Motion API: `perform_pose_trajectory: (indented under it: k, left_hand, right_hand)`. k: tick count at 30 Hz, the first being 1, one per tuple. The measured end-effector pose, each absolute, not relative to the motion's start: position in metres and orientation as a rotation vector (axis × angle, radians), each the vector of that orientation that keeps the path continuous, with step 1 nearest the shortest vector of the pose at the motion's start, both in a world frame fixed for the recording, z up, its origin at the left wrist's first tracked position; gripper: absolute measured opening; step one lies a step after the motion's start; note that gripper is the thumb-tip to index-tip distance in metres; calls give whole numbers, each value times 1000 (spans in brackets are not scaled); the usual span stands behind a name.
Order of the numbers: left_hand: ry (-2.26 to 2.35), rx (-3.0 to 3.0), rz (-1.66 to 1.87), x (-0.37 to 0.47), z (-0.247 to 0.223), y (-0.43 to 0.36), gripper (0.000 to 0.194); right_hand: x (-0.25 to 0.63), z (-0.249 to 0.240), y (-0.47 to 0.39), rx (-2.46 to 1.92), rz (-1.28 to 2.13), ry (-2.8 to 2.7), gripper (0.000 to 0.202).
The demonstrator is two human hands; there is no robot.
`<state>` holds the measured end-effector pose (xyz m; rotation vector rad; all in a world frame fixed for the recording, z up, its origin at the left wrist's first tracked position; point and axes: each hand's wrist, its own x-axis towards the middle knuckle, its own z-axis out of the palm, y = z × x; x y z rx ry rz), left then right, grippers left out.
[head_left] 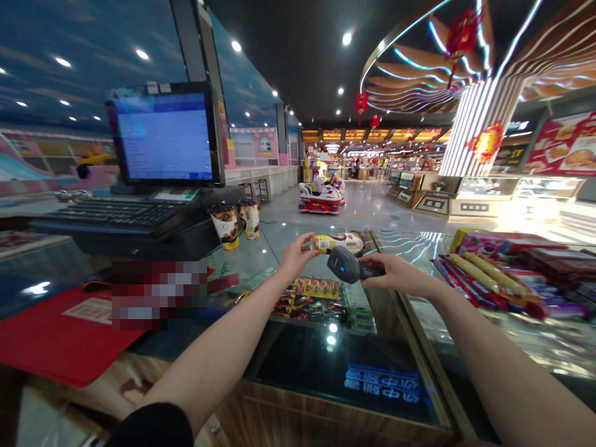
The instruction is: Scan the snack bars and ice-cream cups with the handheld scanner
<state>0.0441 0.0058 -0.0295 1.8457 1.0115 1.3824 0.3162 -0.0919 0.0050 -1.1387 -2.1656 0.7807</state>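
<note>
My left hand [297, 255] grips a printed paper cup [342, 241] by its base; the cup lies tilted on its side above the glass counter, its lidded end toward the right. In my right hand [395, 274] is a dark grey barcode scanner [345, 265], held by its handle. A small blue light shows on the scanner's head, which is just in front of the cup and covers part of it. Two similar cups, a nearer one [225, 226] and a farther one [249, 218], stand upright on the counter beside the monitor.
A monitor [162, 136] and black keyboard [112, 212] stand at the left, behind a red mat [60, 335]. Packaged snacks [503, 273] are piled on the right counter. Small carded goods [316, 288] show through the glass [298, 354]. Beyond is a kiddie ride [321, 194].
</note>
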Motion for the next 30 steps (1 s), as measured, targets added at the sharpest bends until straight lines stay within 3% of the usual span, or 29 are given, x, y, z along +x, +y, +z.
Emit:
perform_pose_trajectory:
  k: [30]
  left_hand:
    - [1028,1857,1357,46,-28,2,59]
  right_hand:
    - [313,22,-105,-1132,782,-2144,48]
